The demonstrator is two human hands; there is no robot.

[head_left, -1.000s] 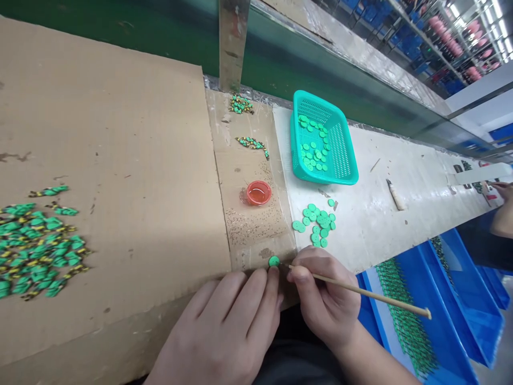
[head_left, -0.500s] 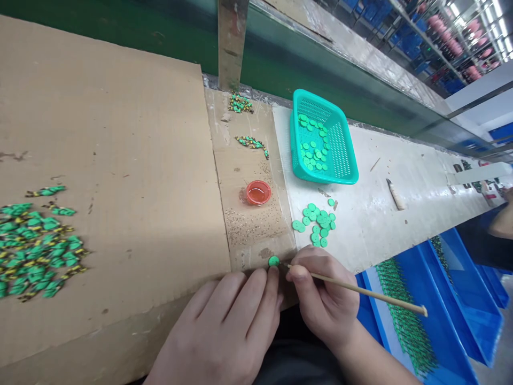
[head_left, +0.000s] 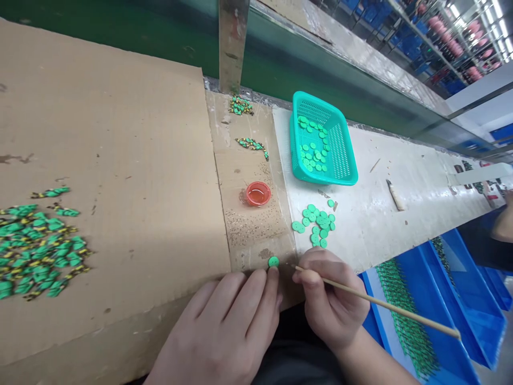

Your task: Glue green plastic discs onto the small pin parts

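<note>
Cardboard [head_left: 156,160]: stained.
Left hand [head_left: 228,321]: fingertip at button [head_left: 273,261], can't tell grip.
Right hand [head_left: 332,302]: gripping stick [head_left: 393,308]; I see it's drawn back, button clear.

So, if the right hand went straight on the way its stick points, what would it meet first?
Probably the green button by the left hand, though the height of the stick is hard to judge.

Green button [head_left: 273,261], round, with small holes, lying flat at a fingertip of your left hand [head_left: 224,326]. Slender pale wooden stick [head_left: 393,306], held slantwise in your right hand [head_left: 334,307], its fine tip near the button, apart from it.
</note>
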